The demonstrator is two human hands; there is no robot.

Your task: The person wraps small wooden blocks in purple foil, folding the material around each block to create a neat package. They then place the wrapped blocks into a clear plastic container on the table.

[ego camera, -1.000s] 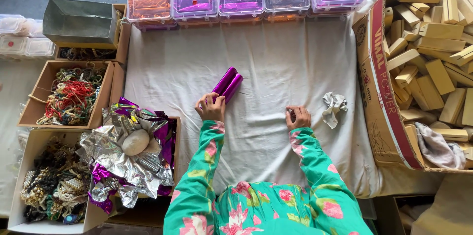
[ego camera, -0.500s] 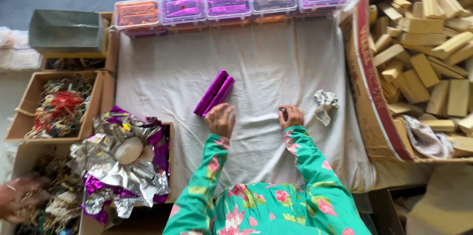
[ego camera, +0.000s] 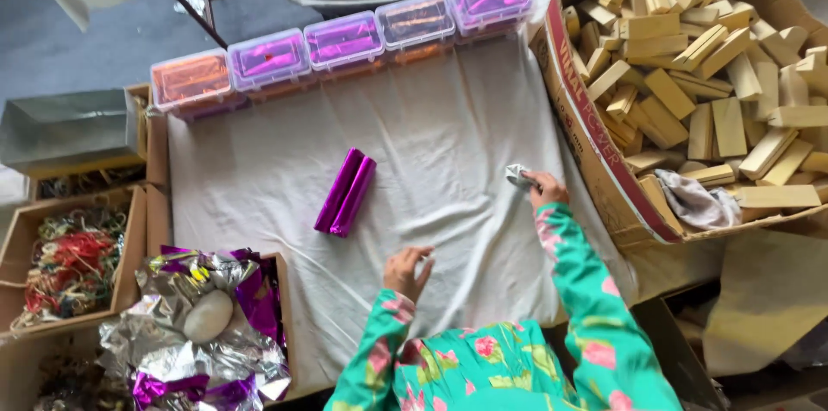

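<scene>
Her right hand pinches a crumpled cloth; the left hand rests open and empty. Two wrapped purple blocks lie beyond it, with a box of bare wooden blocks beside the right.

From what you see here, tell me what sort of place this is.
Probably a small hand-packing or craft workshop. A white cloth-covered table holds two shiny purple foil-wrapped blocks, a large cardboard box of plain wooden blocks sits beside it, and a row of clear plastic boxes of coloured foil lines the far edge.
</scene>
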